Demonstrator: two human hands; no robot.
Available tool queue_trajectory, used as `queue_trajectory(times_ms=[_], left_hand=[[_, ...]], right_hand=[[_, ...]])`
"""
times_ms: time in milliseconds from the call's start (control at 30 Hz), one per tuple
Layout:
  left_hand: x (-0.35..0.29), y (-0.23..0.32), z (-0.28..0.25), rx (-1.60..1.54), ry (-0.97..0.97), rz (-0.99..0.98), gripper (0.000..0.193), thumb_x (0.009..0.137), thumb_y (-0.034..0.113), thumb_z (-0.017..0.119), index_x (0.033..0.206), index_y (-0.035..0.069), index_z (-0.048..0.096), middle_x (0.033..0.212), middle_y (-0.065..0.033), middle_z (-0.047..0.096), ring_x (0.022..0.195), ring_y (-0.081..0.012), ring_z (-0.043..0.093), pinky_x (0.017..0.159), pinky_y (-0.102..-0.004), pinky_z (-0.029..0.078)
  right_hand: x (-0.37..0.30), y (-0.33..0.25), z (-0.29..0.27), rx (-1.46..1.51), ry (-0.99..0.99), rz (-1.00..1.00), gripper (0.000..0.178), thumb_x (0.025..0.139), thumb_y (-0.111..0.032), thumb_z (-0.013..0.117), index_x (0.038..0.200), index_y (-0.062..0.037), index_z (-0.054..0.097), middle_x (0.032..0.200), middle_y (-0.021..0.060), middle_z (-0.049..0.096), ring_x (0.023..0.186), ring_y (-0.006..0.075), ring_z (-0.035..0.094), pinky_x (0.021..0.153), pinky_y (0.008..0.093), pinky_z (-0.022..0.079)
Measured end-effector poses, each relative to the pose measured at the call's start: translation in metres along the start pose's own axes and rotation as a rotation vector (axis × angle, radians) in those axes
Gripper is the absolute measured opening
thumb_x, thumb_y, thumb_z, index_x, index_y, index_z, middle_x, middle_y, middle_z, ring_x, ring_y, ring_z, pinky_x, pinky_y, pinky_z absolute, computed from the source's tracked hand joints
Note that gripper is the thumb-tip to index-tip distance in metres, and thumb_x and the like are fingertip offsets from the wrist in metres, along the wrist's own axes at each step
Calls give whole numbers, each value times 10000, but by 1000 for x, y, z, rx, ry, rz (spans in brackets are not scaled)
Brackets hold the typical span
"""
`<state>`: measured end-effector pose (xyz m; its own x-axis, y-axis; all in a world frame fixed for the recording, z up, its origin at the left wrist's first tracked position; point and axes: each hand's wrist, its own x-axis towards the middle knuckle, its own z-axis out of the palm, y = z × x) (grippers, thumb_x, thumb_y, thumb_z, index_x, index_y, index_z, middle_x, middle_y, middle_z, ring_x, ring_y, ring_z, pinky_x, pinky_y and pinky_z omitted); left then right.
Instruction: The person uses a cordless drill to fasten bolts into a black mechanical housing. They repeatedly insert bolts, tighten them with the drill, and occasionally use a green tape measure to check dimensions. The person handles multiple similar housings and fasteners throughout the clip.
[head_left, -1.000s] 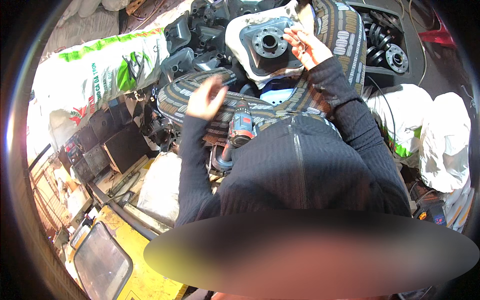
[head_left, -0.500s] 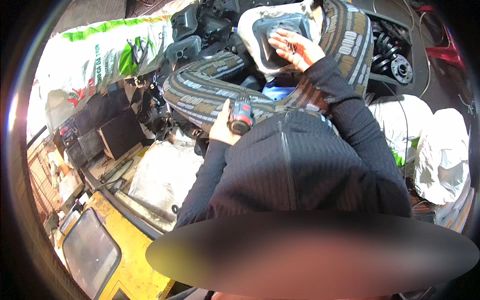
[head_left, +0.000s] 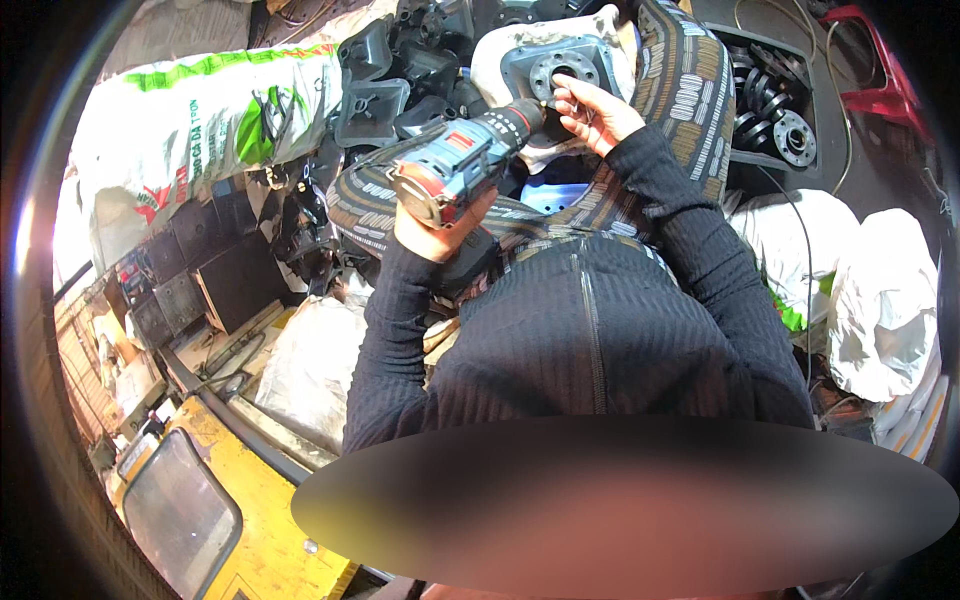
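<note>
My left hand (head_left: 445, 238) is wrapped round the grip of a blue and red cordless drill (head_left: 455, 165), which points to the upper right. Right at its front end are the fingers of my right hand (head_left: 605, 118), drawn together in a pinch; whatever small thing they hold is too small to make out. Just beyond both hands lies a dark grey, square-flanged housing (head_left: 515, 72) with a round holed metal disc (head_left: 549, 68) at its middle. White cloth-like sacking (head_left: 490, 45) lies under the housing, between my legs.
Black square housings (head_left: 370, 110) pile up at the upper left beside a white and green sack (head_left: 200, 130). A crate of black flanged discs (head_left: 770, 95) stands right. A blue part (head_left: 555, 196) lies near my lap, and a yellow machine (head_left: 270, 510) at lower left.
The drill has come up from my lap and swung toward the housing. My right hand, earlier palm up with small metal pieces on it, now pinches at the drill's front.
</note>
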<state>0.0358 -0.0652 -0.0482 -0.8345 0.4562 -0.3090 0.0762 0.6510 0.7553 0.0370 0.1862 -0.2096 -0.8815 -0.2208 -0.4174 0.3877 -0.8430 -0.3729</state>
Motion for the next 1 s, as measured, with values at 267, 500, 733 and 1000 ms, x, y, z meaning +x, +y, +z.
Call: queue_trajectory(times_ms=[267,500,733,1000], left_hand=[[13,-3,21,313,44,320,384,714,205,719,1046,56,594,981,-116,637,870,-276,627,760,-374,491],[14,3,18,264,87,312,304,717,192,698,994,79,644,939,-103,650,837,-278,633,742,-390,492],[16,-4,17,304,32,273,322,724,213,686,1010,77,631,950,-104,648,852,-285,629,743,-397,491],[21,1,18,428,-37,296,390,748,209,647,1100,57,569,1031,-138,615,945,-311,597,831,-390,470]], right_hand=[[-3,3,0,209,-62,37,243,901,-115,531,1130,-35,512,1077,144,591,1003,223,595,863,350,507],[-1,5,6,250,41,56,168,902,-128,538,1051,-52,525,1107,135,590,1059,266,576,874,378,512],[-1,15,7,248,96,64,176,909,-147,531,1058,-55,521,1138,131,584,1061,249,577,843,358,530],[4,22,10,186,131,38,216,917,-164,520,1085,-29,521,1141,136,585,1054,213,582,816,310,538]])
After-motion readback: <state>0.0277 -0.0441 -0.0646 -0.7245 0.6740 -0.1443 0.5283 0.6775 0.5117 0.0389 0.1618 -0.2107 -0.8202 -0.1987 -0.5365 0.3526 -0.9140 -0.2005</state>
